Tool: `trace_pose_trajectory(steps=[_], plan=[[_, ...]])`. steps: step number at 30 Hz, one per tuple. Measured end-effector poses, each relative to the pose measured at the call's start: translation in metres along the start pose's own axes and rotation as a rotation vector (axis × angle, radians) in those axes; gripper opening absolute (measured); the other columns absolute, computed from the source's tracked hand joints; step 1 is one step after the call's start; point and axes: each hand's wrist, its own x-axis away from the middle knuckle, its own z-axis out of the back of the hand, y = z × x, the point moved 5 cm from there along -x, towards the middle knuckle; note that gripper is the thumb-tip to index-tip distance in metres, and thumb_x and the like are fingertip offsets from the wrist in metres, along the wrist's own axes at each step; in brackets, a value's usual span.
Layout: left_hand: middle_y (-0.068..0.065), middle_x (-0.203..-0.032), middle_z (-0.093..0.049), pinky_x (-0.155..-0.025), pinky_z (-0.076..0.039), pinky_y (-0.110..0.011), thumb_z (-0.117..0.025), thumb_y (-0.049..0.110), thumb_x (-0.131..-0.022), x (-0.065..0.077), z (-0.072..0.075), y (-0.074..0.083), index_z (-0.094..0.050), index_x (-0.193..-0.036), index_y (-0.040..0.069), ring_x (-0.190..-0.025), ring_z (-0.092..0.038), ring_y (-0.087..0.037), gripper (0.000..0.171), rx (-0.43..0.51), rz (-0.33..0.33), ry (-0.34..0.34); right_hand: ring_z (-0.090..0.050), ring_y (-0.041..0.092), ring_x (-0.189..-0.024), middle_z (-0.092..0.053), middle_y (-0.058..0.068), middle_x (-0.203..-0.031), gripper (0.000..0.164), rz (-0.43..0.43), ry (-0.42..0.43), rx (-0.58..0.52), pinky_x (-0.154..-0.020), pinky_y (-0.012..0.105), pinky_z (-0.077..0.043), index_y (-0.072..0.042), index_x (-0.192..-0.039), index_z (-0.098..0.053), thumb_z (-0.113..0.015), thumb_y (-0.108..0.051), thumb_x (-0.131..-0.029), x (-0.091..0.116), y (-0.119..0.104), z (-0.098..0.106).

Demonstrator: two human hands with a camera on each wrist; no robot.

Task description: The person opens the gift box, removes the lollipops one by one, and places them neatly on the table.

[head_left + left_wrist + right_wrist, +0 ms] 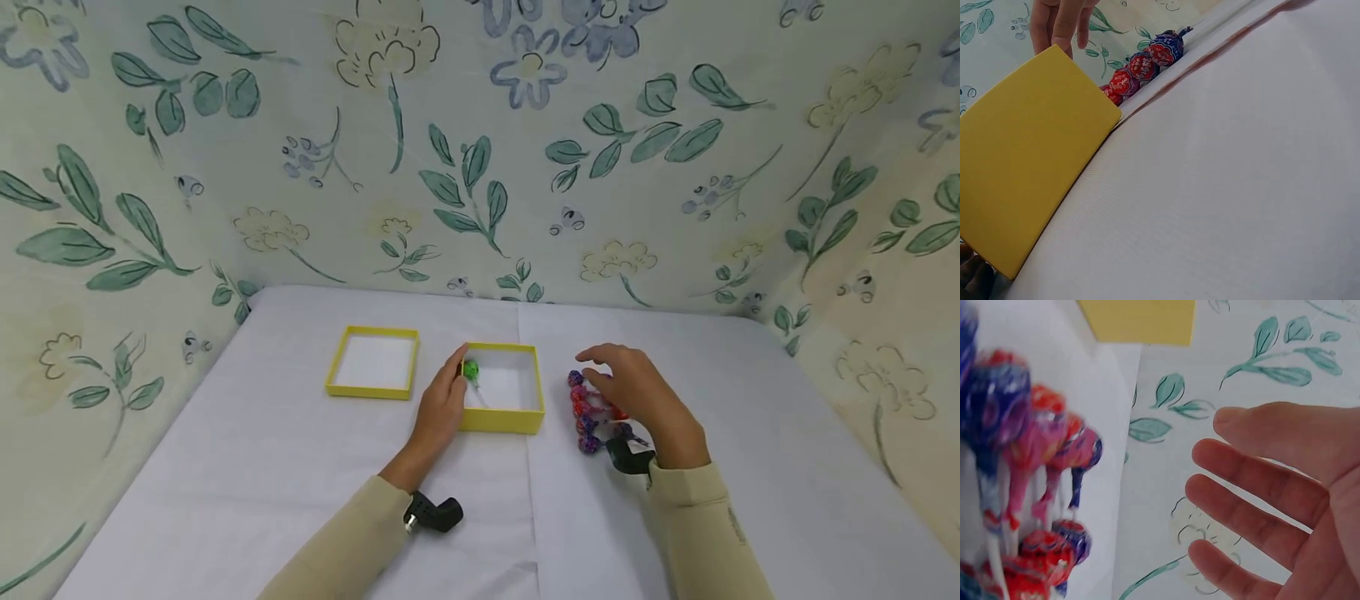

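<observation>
A yellow-edged box [501, 420] with a white inside holds one green lollipop [470, 370], whose white stick slants toward the front. My left hand [437, 410] rests along the box's left wall, its fingers reaching toward the back corner. In the left wrist view, the yellow box side [1035, 156] hides most of that hand. My right hand [637, 392] hovers over several wrapped lollipops [585, 417], red, pink and purple, right of the box. In the right wrist view its fingers [1254, 531] are spread with nothing between them, beside the blurred lollipops [1004, 406].
A shallow yellow-rimmed lid [369, 392] lies left of the box on the white tablecloth [225, 467]. A flower-patterned cloth [465, 167] rises behind and at both sides. Black wrist cameras [437, 513] sit at both cuffs.
</observation>
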Motion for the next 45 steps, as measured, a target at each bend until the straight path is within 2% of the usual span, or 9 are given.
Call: trace_pose_trajectory(steps=[5, 12, 22, 25, 31, 35, 40, 45], plan=[[0.004, -0.153, -0.034, -0.115, -0.026, -0.036, -0.032, 0.019, -0.102, 0.000, -0.005, 0.000, -0.033, -0.151, 0.028, -0.141, -0.029, -0.012, 0.049, -0.013, -0.010, -0.005, -0.057, 0.033, -0.115, -0.064, 0.012, -0.123, 0.027, 0.030, 0.045, 0.019, -0.093, 0.052, -0.050, -0.009, -0.118, -0.069, -0.067, -0.012, -0.090, 0.005, -0.016, 0.000], [0.002, -0.153, -0.035, -0.115, -0.027, -0.038, -0.032, 0.019, -0.102, 0.002, -0.006, -0.001, -0.033, -0.151, 0.026, -0.141, -0.029, -0.014, 0.049, -0.018, -0.019, -0.001, -0.061, 0.027, -0.105, -0.067, 0.009, -0.115, 0.025, 0.115, 0.137, -0.020, -0.090, 0.047, -0.053, -0.009, -0.115, -0.069, -0.068, -0.012, -0.090, 0.005, -0.037, -0.005], [0.001, -0.153, -0.035, -0.115, -0.027, -0.037, -0.033, 0.017, -0.102, 0.004, 0.000, -0.003, -0.034, -0.151, 0.021, -0.140, -0.030, -0.014, 0.049, -0.035, -0.040, 0.012, -0.061, 0.021, -0.100, -0.069, 0.004, -0.106, 0.021, 0.141, 0.239, -0.099, -0.090, 0.043, -0.054, -0.011, -0.111, -0.070, -0.068, -0.013, -0.090, -0.008, -0.065, -0.015], [0.002, -0.153, -0.035, -0.115, -0.027, -0.037, -0.033, 0.017, -0.102, 0.005, 0.001, -0.003, -0.034, -0.151, 0.022, -0.140, -0.030, -0.014, 0.049, -0.036, -0.031, 0.011, -0.062, 0.018, -0.096, -0.069, 0.003, -0.104, 0.018, 0.170, 0.266, -0.125, -0.088, 0.041, -0.055, -0.010, -0.108, -0.071, -0.068, -0.013, -0.090, -0.014, -0.074, -0.020], [0.004, -0.153, -0.035, -0.115, -0.027, -0.036, -0.033, 0.020, -0.102, 0.009, 0.001, -0.006, -0.033, -0.151, 0.027, -0.140, -0.029, -0.012, 0.049, -0.043, 0.001, 0.004, -0.062, 0.016, -0.090, -0.070, 0.002, -0.100, 0.017, 0.188, 0.257, -0.190, -0.086, 0.039, -0.056, -0.009, -0.106, -0.071, -0.069, -0.014, -0.090, -0.023, -0.087, -0.036], [0.004, -0.153, -0.035, -0.115, -0.027, -0.036, -0.033, 0.020, -0.102, 0.011, 0.000, -0.007, -0.033, -0.151, 0.024, -0.140, -0.030, -0.012, 0.049, -0.054, -0.011, 0.002, -0.063, 0.016, -0.088, -0.071, 0.003, -0.098, 0.018, 0.166, 0.245, -0.214, -0.084, 0.038, -0.056, -0.008, -0.106, -0.072, -0.069, -0.014, -0.089, -0.028, -0.093, -0.046], [0.003, -0.153, -0.035, -0.114, -0.028, -0.038, -0.034, 0.018, -0.102, 0.013, 0.002, -0.006, -0.033, -0.151, 0.021, -0.140, -0.030, -0.014, 0.049, -0.053, -0.030, 0.011, -0.065, 0.017, -0.086, -0.071, 0.003, -0.094, 0.016, 0.179, 0.243, -0.224, -0.082, 0.037, -0.057, -0.007, -0.104, -0.073, -0.069, -0.013, -0.089, -0.032, -0.103, -0.055], [0.004, -0.153, -0.035, -0.114, -0.028, -0.037, -0.034, 0.017, -0.102, 0.013, 0.005, -0.004, -0.033, -0.151, 0.022, -0.140, -0.031, -0.013, 0.049, -0.043, -0.050, 0.012, -0.064, 0.017, -0.085, -0.071, 0.002, -0.092, 0.013, 0.161, 0.225, -0.220, -0.078, 0.033, -0.057, -0.008, -0.102, -0.072, -0.069, -0.013, -0.089, -0.037, -0.109, -0.064]])
